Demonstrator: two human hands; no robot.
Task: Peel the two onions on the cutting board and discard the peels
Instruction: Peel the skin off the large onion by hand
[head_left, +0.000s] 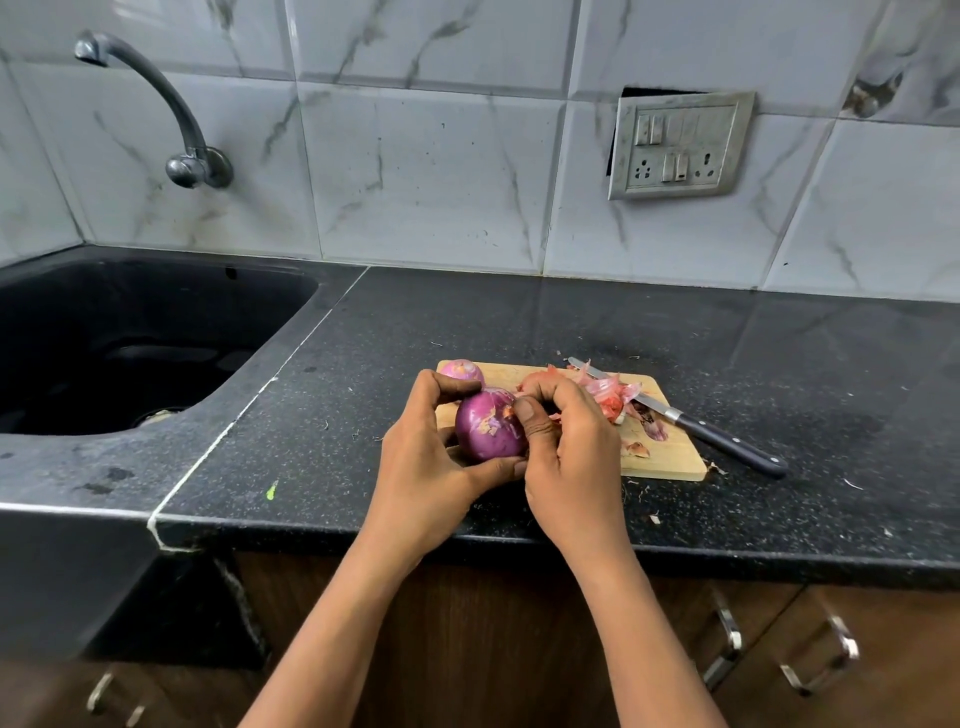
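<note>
- Holding the onion (491, 426) above the near left part of the board (670, 457), just left of the frame's centre, the left hand (431, 441) cups it from the left: thumb underneath, fingers curled over the top.
- Closing on the same onion from the right, the right hand (571, 457) has its fingers curled, and its thumb tip presses the upper right side beside a loose flake of skin. Whether the flake itself is pinched cannot be told.
- The onion shows glossy purple, with a few pale scraps of dry skin stuck on its front.
- A second onion (460, 371) lies on the board's far left corner, just behind the left hand's fingers, partly hidden by them.
- Peels (608, 395), pink and orange, lie heaped on the board's far right part, right of the right hand; smaller bits are scattered toward the board's near right corner and on the counter (519, 322) beyond it.
- A knife (727, 441) lies slantwise, its blade over the board's far right edge among the peels, its dark handle on the counter to the right.
- A dark sink (130, 338) fills the left of the frame, a tap (156, 104) on the tiled wall above it.
- A switch plate (680, 145) hangs on the wall at upper right.
</note>
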